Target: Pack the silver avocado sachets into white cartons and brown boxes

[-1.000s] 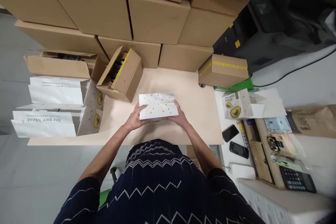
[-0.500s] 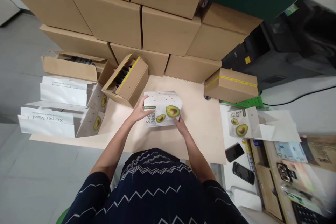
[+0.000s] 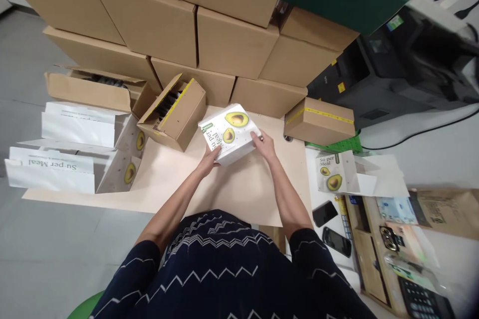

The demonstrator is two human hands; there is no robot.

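Observation:
I hold a white carton printed with two avocados and green lettering just above the light wooden table. My left hand grips its near left corner from below. My right hand clasps its right edge, fingers curled round it. The carton is tilted, printed face up, close to a small open brown box that lies on its side with dark items inside.
Stacked brown cardboard boxes wall the table's far side. White flat cartons lie in open trays at the left. A taped small box sits at the right, beside another avocado carton, two phones and a calculator.
The carton was turned from its dotted plain side to its avocado face, then lifted and moved farther from me toward the stacked boxes. Both hands kept hold of it.

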